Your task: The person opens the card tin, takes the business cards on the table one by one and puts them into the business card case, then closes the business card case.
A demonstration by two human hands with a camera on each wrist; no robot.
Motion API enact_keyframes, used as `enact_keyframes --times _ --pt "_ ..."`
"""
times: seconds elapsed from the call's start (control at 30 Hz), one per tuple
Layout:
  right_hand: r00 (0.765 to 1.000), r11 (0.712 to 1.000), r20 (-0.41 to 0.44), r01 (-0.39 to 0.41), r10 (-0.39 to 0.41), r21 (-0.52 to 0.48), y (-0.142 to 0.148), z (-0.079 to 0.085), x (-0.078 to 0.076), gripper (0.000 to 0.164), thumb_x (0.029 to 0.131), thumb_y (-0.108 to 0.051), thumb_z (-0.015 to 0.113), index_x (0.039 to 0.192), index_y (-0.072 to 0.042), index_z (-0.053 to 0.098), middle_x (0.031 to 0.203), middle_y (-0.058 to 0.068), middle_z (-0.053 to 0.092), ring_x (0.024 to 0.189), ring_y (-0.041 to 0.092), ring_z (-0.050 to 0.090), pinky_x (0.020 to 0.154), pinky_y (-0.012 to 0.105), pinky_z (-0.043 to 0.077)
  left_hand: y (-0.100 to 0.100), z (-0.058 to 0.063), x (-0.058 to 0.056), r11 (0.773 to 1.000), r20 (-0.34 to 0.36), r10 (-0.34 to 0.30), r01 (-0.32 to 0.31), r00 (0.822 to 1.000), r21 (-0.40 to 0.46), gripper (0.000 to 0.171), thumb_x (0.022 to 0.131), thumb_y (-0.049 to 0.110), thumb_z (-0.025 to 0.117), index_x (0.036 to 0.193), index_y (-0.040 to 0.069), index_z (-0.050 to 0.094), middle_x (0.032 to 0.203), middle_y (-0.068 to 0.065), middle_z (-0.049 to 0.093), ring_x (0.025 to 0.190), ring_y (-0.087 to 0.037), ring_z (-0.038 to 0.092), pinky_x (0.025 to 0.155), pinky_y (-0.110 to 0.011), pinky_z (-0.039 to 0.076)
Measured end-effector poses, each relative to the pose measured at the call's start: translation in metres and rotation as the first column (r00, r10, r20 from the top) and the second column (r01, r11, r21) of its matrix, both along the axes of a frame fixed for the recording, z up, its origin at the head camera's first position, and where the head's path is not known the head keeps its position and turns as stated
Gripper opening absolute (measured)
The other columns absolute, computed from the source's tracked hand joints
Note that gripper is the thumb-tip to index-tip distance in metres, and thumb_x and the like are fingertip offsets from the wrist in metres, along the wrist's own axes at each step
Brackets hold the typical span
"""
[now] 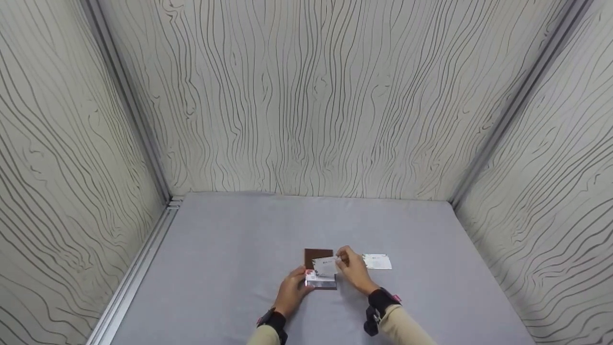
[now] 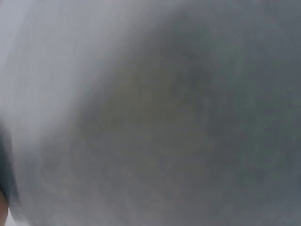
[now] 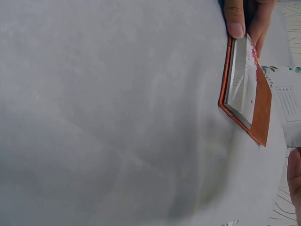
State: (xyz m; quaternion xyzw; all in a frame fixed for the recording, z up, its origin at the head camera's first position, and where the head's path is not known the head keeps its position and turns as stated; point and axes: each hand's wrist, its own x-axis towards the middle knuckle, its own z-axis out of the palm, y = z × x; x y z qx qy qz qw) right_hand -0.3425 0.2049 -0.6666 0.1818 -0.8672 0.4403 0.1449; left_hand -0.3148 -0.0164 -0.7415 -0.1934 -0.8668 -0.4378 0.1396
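Note:
A brown card holder with clear plastic sleeves lies open on the grey cloth. My left hand holds its left edge, and the right wrist view shows that thumb pressing on the sleeves. Inside the sleeves is a white card with a pink-red pattern. Between the thumb and fingers of my right hand is a white card with green leaves, tilted above the card holder. The left wrist view is mostly blurred grey, with a sliver of skin at its lower left edge.
Another white card lies on the cloth to the right of my right hand. Grey cloth covers the table. Wood-patterned panels stand at the back and both sides, with a metal rail along the left edge.

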Motion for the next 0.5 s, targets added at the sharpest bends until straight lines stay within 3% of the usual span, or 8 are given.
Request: enact_keyframes --times 0.27,0.5 --pt "0.999 0.998 0.025 -0.026 0.024 0.053 -0.008 -0.013 0.004 0.017 0.086 0.010 0.066 0.099 0.001 0.057 0.087 0.005 0.063 0.077 0.018 0.061 0.068 0.030 0.053 0.000 0.004 0.001 1.000 0.054 0.007 -0.006 0.999 -0.008 0.042 0.083 0.014 0.078 0.117 -0.008 0.067 0.129 -0.023 0.061 0.124 -0.039 0.055 0.105 -0.051 0.042" --pt "0.995 0.979 -0.094 -0.014 0.034 0.205 -0.013 -0.023 0.008 0.032 0.083 0.014 0.065 0.111 -0.002 0.066 0.098 0.009 0.065 0.088 0.026 0.065 0.078 0.042 0.057 -0.001 0.002 0.000 1.000 0.065 0.013 -0.012 0.998 -0.013 0.045 0.083 0.014 0.077 0.120 -0.009 0.065 0.131 -0.021 0.060 0.125 -0.037 0.054 0.106 -0.050 0.042"
